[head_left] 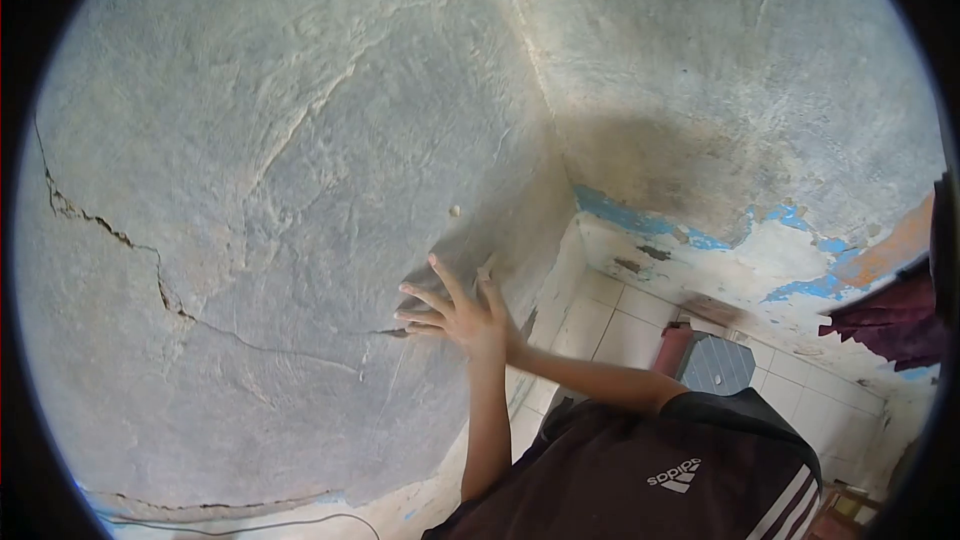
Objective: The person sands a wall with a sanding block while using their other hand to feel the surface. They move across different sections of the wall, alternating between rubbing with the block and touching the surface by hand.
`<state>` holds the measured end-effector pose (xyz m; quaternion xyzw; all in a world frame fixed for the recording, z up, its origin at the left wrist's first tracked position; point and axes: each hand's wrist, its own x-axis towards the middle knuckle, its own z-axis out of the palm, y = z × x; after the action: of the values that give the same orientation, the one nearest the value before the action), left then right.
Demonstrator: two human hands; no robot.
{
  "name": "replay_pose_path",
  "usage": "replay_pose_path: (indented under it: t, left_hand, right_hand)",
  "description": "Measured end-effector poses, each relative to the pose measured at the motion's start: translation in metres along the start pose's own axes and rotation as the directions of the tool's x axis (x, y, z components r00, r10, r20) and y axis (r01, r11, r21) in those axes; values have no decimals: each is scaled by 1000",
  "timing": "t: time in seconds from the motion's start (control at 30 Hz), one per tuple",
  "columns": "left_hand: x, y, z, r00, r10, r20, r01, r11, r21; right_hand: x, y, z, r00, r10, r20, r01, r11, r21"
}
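Observation:
My left hand (458,318) is against the rough grey wall (340,190), its fingers spread apart and nothing visible between them. My right arm comes in from the right, and my right hand (512,338) meets the left one near its wrist. Most of the right hand is hidden behind the left, so its fingers cannot be made out. A small pale spot (455,211) marks the wall above the hands.
A jagged crack (120,236) crosses the wall at left. Peeling blue paint (640,223) shows beyond the corner. Below are floor tiles (630,325), a grey-topped object (718,365) and dark red cloth (890,325). A cable (250,528) runs along the bottom left.

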<state>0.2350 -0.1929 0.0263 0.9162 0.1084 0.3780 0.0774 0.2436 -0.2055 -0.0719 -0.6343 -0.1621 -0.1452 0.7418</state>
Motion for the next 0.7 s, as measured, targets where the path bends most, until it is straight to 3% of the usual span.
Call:
replay_pose_path:
  t: [0.03,0.1,0.13,0.2,0.23,0.3,0.33,0.4,0.5,0.57,0.7]
  left_hand:
    - [2,4,1,995,-36,95,38,999,-25]
    - [6,13,0,994,-51,94,54,998,-33]
    - [6,14,-1,990,-83,112,85,996,-15]
    - [4,9,5,997,-38,70,38,999,-3]
    - [3,6,8,999,4,46,-5,1000,20]
    - [2,4,9,999,16,37,-16,1000,19]
    - [1,4,10,999,29,43,-30,999,26]
    - [-3,3,16,999,38,17,-39,998,51]
    - [-12,1,21,995,86,45,-87,996,23]
    - [-16,0,24,979,95,183,-80,993,-86]
    - [-17,0,27,979,67,194,-50,995,-91]
  right_hand:
    - [-7,-7,-2,1000,-19,-13,19,1000,-10]
    - [-5,-36,-18,962,71,262,-53,996,-76]
    - [6,-26,-23,964,53,260,-34,996,-80]
    - [30,8,-26,993,-99,70,119,895,-431]
    - [50,10,-31,991,-113,74,134,892,-432]
    - [94,11,-46,983,-67,-174,-1,931,-365]
    - [96,12,-49,982,-80,-172,10,928,-372]
    - [89,25,-50,968,-248,36,213,736,-643]
    - [83,41,-44,979,-204,21,163,714,-681]
    - [82,51,-40,985,-169,14,129,691,-711]
    - [88,51,-35,996,-86,-4,54,662,-748]
